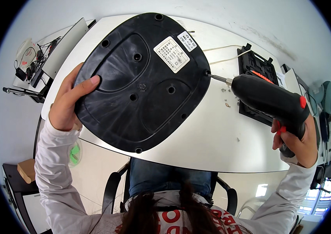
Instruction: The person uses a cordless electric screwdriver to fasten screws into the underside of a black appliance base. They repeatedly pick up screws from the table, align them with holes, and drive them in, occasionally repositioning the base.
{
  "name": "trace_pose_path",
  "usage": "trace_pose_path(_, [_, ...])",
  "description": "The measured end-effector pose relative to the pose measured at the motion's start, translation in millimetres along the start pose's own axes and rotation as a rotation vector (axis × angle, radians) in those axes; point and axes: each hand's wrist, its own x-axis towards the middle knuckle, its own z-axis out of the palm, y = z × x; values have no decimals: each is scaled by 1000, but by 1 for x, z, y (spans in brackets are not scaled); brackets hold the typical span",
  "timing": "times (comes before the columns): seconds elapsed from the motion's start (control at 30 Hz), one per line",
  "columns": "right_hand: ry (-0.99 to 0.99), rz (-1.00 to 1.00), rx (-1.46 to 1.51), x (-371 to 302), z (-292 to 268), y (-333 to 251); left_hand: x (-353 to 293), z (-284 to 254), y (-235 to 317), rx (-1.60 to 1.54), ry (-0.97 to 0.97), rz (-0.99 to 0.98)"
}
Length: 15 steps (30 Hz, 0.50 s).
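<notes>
My left hand (74, 95) grips the left edge of a rounded black plastic base (113, 101), thumb on top and fingers beneath. The base is held tilted over the table, its face with round holes and two pale labels toward me. In my right hand (300, 142) is a black cordless screwdriver (265, 93) with red parts, my fingers wrapped round its handle by the red trigger. Its metal bit (219, 78) points left and reaches the hole at the base's right edge. Whether a screw sits in that hole I cannot make out.
Several small screws (228, 104) lie scattered on the white table (196, 146). Behind the screwdriver lies an open black tool case (255, 58). A pale cord (224, 47) runs from behind the base toward the case. A green fan (328, 96) stands at the far right.
</notes>
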Motion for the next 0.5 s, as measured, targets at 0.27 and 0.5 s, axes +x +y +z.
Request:
trace_pose_path(0.27, [-19,8,7,1,3,-2,2,-2,-2,39,-37,1])
trace_pose_path(0.5, [-79,60,-49,7,-1,-8,0,1,-9,92,-35,38])
